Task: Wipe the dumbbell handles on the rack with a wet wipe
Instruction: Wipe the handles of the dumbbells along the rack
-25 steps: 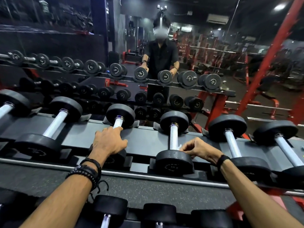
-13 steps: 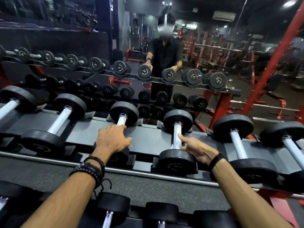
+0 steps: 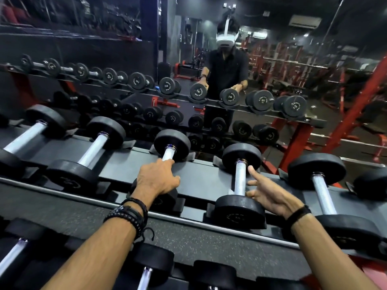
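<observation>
Six black rubber-headed dumbbells with silver knurled handles lie in the top row of the grey rack across the middle of the frame, the outermost two cut off. Four more show along the bottom edge. Two bare hands reach in, each wrist with black bands.

Dim gym interior — a large wall mirror behind the weights reflects red steel frames and a white ceiling air-conditioning unit. A red slanted upright stands at right; ceiling spotlights glow faintly — walls dark.
</observation>
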### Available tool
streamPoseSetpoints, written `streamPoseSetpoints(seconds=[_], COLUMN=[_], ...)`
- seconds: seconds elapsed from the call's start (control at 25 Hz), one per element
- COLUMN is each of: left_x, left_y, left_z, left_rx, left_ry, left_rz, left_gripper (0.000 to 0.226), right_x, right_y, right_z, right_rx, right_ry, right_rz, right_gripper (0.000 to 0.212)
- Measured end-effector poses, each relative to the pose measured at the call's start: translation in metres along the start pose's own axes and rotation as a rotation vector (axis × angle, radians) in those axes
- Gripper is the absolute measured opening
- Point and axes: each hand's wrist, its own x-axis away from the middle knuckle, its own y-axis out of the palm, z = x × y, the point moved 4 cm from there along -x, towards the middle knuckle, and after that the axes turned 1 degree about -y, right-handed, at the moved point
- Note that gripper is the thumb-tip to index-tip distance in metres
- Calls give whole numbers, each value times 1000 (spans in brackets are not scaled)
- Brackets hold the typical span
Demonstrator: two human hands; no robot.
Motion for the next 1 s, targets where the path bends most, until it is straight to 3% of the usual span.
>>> streamPoseSetpoints(seconds=[0.16, 0.28, 0.44, 0.6, 0.76, 0.84, 0.92, 1.0], left_x=[1, 1, 2, 2, 2, 3, 1, 1], left_y=[-1, 1, -1, 1, -1, -1, 1, 0], left_z=[-2, 1, -1, 0, 1, 0, 0, -2], left_rx=[6, 1, 5, -5, -7, -2, 7, 24], left_ry=[-9, 5, -4, -1, -1, -8, -1, 3], left_rz=[-19, -13, -27, -16, -12, -21, -18, -12], left_gripper=[62, 60, 61, 59, 59, 59, 59, 58], right_x=[-2, -4, -5, -8, -17, -23, -28, -23], right_y=[2, -13, 10, -3, 16, 22, 19, 15], right_z=[7, 1, 5, -1, 5, 7, 8, 8], right_rx=[95, 178, 108, 209, -68, -152, -16, 220], right_ry=[-15, -53, -11, -33, 69, 112, 84, 18], right_rz=[14, 98, -84, 17, -134, -135, -120, -47], right_gripper=[63, 72, 64, 68, 50, 53, 65, 62])
